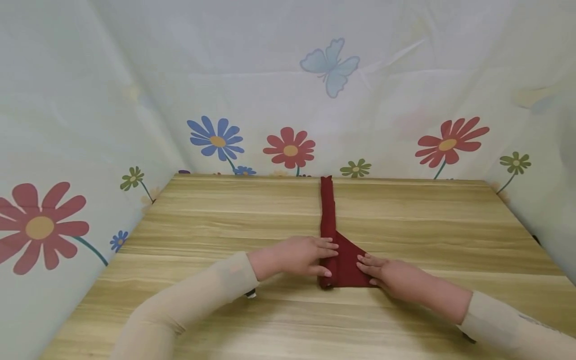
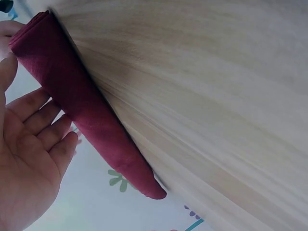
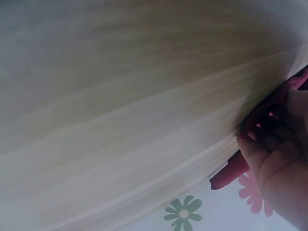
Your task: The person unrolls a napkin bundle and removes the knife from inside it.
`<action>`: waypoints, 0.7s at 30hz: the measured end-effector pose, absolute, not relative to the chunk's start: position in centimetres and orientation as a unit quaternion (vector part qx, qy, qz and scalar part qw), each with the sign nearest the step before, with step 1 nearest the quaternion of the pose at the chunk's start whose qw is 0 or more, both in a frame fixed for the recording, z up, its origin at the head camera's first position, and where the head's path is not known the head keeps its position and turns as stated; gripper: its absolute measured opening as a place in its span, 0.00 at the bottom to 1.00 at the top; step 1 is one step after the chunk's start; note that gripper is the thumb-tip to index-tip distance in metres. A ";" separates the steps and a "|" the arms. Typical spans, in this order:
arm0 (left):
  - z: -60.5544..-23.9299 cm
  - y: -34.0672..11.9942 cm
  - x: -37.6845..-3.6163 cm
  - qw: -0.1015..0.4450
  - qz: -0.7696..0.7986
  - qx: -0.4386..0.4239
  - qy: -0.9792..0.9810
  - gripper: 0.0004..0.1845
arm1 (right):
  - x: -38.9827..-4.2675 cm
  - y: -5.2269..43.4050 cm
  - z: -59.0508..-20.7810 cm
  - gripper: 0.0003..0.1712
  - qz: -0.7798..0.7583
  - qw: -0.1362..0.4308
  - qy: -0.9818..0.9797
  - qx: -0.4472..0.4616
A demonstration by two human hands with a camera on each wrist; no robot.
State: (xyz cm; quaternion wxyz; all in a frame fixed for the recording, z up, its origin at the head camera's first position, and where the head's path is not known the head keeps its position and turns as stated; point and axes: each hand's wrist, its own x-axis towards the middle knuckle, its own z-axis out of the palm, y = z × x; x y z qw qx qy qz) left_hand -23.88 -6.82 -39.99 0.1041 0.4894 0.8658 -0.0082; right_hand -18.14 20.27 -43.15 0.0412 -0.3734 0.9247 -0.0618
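Note:
A dark red cloth lies on the table, rolled into a narrow strip that runs away from the person. A flat triangular flap of it spreads to the right of the roll's near end. My left hand rests on the near part of the roll with fingers extended; in the left wrist view the fingertips of that hand touch the roll along its side. At the slanted edge of the flap, my right hand holds the cloth. Its fingers look bent against the cloth in the right wrist view, partly in shadow.
The wooden table extends to both sides of the cloth. Behind it hangs a pale curtain printed with flowers and a butterfly. A small dark item shows under the left wrist.

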 end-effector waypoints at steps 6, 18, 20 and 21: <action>-39.8 -7.1 -24.0 0.109 -0.005 0.483 0.869 0.30 | -17.9 20.7 -43.2 0.24 -0.060 0.043 0.930 -0.361; -39.8 -7.8 -24.1 0.114 0.011 0.476 0.872 0.29 | -17.7 21.7 -43.4 0.24 -0.065 0.027 0.932 -0.356; -39.8 -7.9 -24.1 0.112 0.012 0.476 0.872 0.29 | -17.7 22.0 -43.5 0.24 -0.066 0.027 0.932 -0.356; -39.9 -7.9 -24.1 0.112 0.012 0.475 0.873 0.29 | -17.7 22.1 -43.5 0.24 -0.067 0.027 0.931 -0.357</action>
